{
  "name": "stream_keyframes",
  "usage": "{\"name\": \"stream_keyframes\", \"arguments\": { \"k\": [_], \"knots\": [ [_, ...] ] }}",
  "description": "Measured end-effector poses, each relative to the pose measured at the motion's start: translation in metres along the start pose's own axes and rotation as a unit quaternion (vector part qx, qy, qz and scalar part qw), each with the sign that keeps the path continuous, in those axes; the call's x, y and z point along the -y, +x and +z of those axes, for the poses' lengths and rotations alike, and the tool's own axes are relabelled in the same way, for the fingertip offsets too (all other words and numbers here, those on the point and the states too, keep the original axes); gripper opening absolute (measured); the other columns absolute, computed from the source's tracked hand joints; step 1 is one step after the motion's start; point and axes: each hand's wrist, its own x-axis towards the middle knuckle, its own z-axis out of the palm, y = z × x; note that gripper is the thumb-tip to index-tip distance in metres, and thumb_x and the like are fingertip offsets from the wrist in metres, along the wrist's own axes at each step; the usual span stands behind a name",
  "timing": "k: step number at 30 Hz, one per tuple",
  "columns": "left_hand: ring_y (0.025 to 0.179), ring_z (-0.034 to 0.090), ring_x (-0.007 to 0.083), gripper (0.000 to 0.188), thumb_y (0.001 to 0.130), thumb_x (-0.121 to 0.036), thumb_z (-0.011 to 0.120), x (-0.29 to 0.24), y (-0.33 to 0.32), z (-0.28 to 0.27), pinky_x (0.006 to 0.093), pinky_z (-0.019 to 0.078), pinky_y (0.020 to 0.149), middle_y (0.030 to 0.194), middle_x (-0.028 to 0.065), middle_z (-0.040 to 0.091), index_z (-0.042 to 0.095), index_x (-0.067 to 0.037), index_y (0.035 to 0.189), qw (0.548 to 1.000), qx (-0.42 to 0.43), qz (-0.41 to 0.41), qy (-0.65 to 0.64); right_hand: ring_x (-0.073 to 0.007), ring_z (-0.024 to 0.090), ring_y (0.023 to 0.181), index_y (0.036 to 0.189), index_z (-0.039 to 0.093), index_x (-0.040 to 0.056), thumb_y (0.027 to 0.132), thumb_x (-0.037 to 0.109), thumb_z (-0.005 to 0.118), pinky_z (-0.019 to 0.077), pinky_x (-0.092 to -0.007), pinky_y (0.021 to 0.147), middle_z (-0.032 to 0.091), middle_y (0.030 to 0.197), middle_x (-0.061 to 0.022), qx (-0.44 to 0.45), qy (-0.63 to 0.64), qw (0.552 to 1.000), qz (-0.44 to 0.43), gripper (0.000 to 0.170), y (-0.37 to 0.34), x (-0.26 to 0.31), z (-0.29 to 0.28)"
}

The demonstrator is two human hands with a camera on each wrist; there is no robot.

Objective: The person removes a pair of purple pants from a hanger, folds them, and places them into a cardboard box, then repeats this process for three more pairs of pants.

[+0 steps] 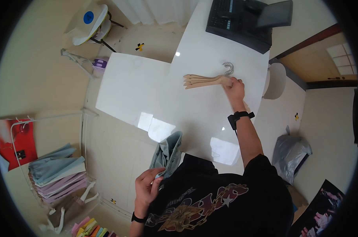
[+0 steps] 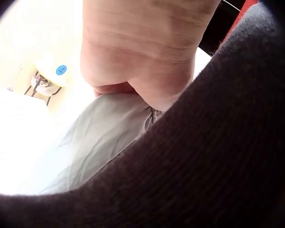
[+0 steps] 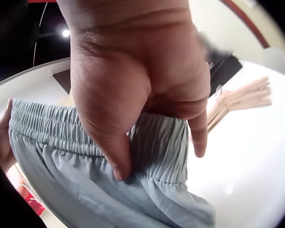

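Observation:
A light blue-grey garment with a gathered elastic waistband [image 1: 169, 152] hangs from my left hand [image 1: 148, 185], which pinches it near my body, over the table's front edge. In the left wrist view its pale cloth [image 2: 104, 123] runs down from the palm. My right hand [image 1: 236, 90] grips a bunch of wooden hangers [image 1: 202, 81] near their metal hooks, on the white table. The right wrist view differs: there the right hand [image 3: 133, 80] pinches the waistband [image 3: 52, 126] between thumb and fingers, while the hangers [image 3: 244, 102] lie apart on the table.
The white table [image 1: 135, 85] holds a black machine with a screen [image 1: 242, 19] at the far right. A rack [image 1: 48, 117] with folded-over clothes [image 1: 60, 173] stands at left. A grey plastic bag [image 1: 291, 152] and a chair [image 1: 275, 81] are on the right.

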Motion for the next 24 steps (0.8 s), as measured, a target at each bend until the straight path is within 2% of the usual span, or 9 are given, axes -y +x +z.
{"name": "stream_keyframes", "arguments": {
  "k": [5,10,12,14,18,20,21,23,24],
  "knots": [
    [0.094,0.077,0.0343,0.022,0.1,-0.013,0.073,-0.004,0.021,0.009,0.0377,0.0604,0.085,0.107,0.0171,0.079,0.08,-0.004,0.119,0.999,0.039,0.01,0.002,-0.0371,0.064,0.111,0.131,0.073,0.0144,0.079,0.011,0.082,0.0571,-0.0462,0.097,0.068,0.116,-0.014,-0.001,0.024,0.999,0.038,0.052,-0.005,-0.002,0.002],
    [0.091,0.077,0.034,0.022,0.098,-0.015,0.076,-0.005,0.039,0.008,0.0382,0.0616,0.08,0.107,0.0152,0.079,0.081,-0.007,0.118,0.992,0.112,0.06,0.016,-0.0418,0.051,0.128,0.14,0.065,0.0113,0.075,0.012,0.084,0.0487,-0.0494,0.111,0.06,0.135,-0.0156,-0.065,0.099,0.985,-0.127,0.067,-0.06,0.023,-0.047],
    [0.088,0.077,0.0336,0.024,0.096,-0.016,0.077,-0.006,0.043,0.001,0.0379,0.0613,0.077,0.105,0.0144,0.079,0.081,-0.008,0.118,0.988,0.131,0.078,0.019,-0.0429,0.05,0.133,0.141,0.066,0.0102,0.074,0.016,0.088,0.0472,-0.0477,0.114,0.059,0.142,-0.0162,0.058,0.089,0.972,-0.21,0.07,-0.106,0.05,-0.097],
    [0.083,0.076,0.033,0.025,0.094,-0.015,0.078,-0.008,0.042,-0.007,0.0381,0.0606,0.074,0.102,0.0134,0.078,0.082,-0.009,0.118,0.978,0.185,0.087,0.036,-0.0485,0.041,0.146,0.156,0.053,0.0152,0.07,0.021,0.092,0.0386,-0.0513,0.124,0.049,0.157,-0.0222,0.333,0.163,0.895,-0.249,0.094,-0.146,0.062,-0.119],
    [0.077,0.074,0.0307,0.024,0.093,-0.015,0.079,-0.019,0.033,-0.029,0.0372,0.0588,0.069,0.096,0.0132,0.077,0.082,-0.008,0.116,0.963,0.238,0.126,0.004,-0.0578,0.022,0.159,0.16,0.048,0.0186,0.066,0.029,0.097,0.0233,-0.059,0.131,0.024,0.172,-0.0362,0.427,0.22,0.806,-0.346,0.107,-0.247,0.095,-0.112],
    [0.076,0.073,0.0293,0.023,0.092,-0.015,0.079,-0.013,0.022,-0.042,0.0361,0.0581,0.069,0.094,0.0134,0.076,0.082,-0.007,0.114,0.96,0.219,0.176,-0.007,-0.0513,0.037,0.153,0.146,0.059,0.0162,0.07,0.026,0.094,0.0303,-0.0592,0.127,0.047,0.163,-0.0249,0.373,0.179,0.828,-0.378,0.085,-0.285,0.096,-0.076],
    [0.074,0.072,0.028,0.023,0.092,-0.015,0.079,-0.007,0.018,-0.048,0.035,0.0575,0.068,0.092,0.0135,0.076,0.083,-0.006,0.112,0.957,0.202,0.208,-0.015,-0.0513,0.037,0.153,0.146,0.059,0.0162,0.07,0.026,0.094,0.0303,-0.0592,0.127,0.047,0.163,-0.0249,0.355,0.165,0.837,-0.382,0.085,-0.29,0.096,-0.073],
    [0.074,0.072,0.0273,0.022,0.092,-0.015,0.079,0.006,0.008,-0.063,0.0341,0.0569,0.068,0.09,0.0135,0.075,0.083,-0.005,0.111,0.953,0.181,0.242,-0.033,-0.0422,0.062,0.128,0.123,0.066,0.0129,0.079,0.021,0.087,0.0475,-0.0545,0.108,0.071,0.13,-0.014,0.406,0.109,0.842,-0.338,0.049,-0.307,0.102,-0.073],
    [0.073,0.071,0.0266,0.022,0.092,-0.015,0.078,0.014,0.004,-0.072,0.0331,0.0563,0.068,0.089,0.0136,0.075,0.083,-0.004,0.11,0.951,0.163,0.257,-0.048,-0.0422,0.062,0.128,0.123,0.066,0.0129,0.079,0.021,0.087,0.0475,-0.0545,0.108,0.071,0.13,-0.014,0.388,0.1,0.853,-0.335,0.049,-0.315,0.105,-0.083]
  ]
}}
